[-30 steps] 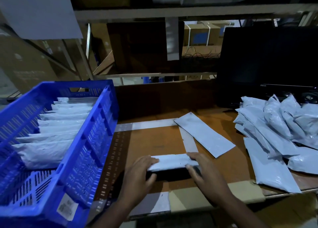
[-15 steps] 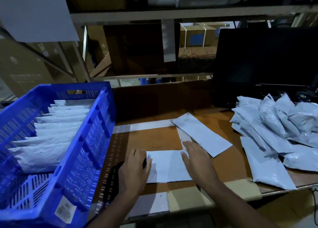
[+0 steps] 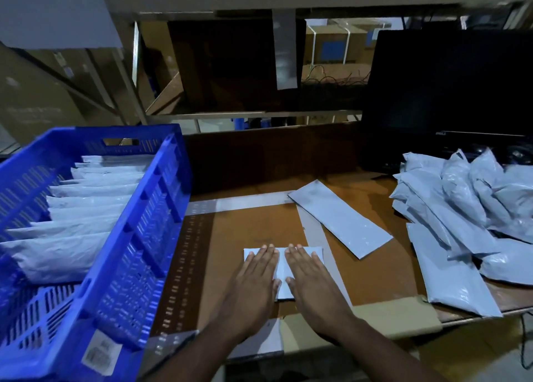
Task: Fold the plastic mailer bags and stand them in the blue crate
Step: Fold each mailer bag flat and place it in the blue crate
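A folded white mailer bag (image 3: 283, 269) lies flat on the brown table near its front edge. My left hand (image 3: 253, 283) and my right hand (image 3: 310, 283) press on it side by side, palms down, fingers straight. Most of the bag is hidden under them. The blue crate (image 3: 150, 208) stands at the left with several folded mailers (image 3: 86, 208) upright in a row inside. A flat unfolded mailer (image 3: 340, 217) lies behind my right hand. A heap of loose mailers (image 3: 461, 214) fills the right side of the table.
A black monitor (image 3: 450, 93) stands at the back right behind the heap. Shelving and cardboard boxes (image 3: 328, 44) rise behind the table. The near end of the crate holds no bags. White tape strips (image 3: 245, 201) cross the tabletop.
The bag was held up on its edge a second ago, then laid flat. Both hands have moved from its outer edges onto its middle and now press it down.
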Tool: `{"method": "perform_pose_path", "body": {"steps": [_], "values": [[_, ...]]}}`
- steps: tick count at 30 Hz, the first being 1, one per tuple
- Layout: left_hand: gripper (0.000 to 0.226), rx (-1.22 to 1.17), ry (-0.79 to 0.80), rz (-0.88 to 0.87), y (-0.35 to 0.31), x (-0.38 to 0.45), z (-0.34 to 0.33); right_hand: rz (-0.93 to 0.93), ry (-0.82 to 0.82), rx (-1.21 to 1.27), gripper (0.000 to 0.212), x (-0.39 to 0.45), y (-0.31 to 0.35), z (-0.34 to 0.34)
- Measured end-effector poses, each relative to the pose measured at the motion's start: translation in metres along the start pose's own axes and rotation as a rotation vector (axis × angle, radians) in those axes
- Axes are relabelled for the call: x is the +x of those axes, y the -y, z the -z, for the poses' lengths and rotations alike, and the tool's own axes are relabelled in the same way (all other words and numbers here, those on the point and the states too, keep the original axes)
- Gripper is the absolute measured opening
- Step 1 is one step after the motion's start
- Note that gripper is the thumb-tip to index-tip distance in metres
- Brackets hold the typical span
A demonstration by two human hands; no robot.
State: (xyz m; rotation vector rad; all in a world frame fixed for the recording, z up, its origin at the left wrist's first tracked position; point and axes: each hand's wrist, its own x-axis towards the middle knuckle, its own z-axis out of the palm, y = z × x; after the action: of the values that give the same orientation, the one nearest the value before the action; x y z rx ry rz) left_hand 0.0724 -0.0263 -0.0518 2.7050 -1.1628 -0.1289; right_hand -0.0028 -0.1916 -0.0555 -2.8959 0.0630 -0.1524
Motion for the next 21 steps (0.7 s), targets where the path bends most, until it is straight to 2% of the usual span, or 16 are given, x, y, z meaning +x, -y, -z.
{"method": "perform_pose_path", "body": {"steps": [3,7,9,15,21], "values": [[0.089,-0.016,0.013,-0.01,0.001,-0.003,-0.002,-0.052,0.048,0.024,0.059,-0.004,0.0,-0.003],[0.079,-0.033,-0.002,-0.003,0.001,-0.002,-0.001,-0.018,0.019,0.01,0.061,-0.002,-0.003,-0.004],[0.083,-0.03,-0.003,-0.005,-0.001,-0.004,0.002,-0.019,-0.012,-0.004,0.062,-0.005,-0.002,0.0],[0.075,-0.049,-0.012,0.052,0.002,-0.005,-0.005,-0.106,0.012,0.045,0.07,-0.01,0.003,0.007],[0.084,-0.035,0.001,0.054,0.003,-0.003,-0.006,-0.194,0.06,-0.009,0.077,-0.014,-0.001,0.008]]}}
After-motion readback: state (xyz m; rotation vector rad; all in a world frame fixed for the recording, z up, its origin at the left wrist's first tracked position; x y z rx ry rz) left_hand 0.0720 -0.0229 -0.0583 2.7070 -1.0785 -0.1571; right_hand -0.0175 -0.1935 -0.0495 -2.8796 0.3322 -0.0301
